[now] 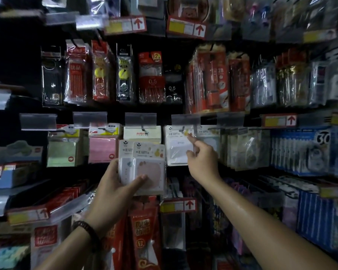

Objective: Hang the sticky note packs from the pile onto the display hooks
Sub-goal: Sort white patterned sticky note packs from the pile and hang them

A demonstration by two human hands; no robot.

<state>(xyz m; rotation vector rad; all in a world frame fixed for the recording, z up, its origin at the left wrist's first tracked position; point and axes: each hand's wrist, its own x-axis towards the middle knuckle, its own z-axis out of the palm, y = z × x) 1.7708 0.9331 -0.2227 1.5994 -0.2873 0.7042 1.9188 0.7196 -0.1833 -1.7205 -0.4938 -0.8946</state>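
Two sticky note packs (142, 166) are pinched upright in the left hand (113, 184); the right hand (201, 160), fingers loosely curled, is nearer the display hook (182, 129).

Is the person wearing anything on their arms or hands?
Yes, one thing. The left wrist has a dark beaded bracelet around it. Otherwise both forearms are bare, with no sleeves showing. The left hand and right hand have no gloves, and no rings or watch can be seen.
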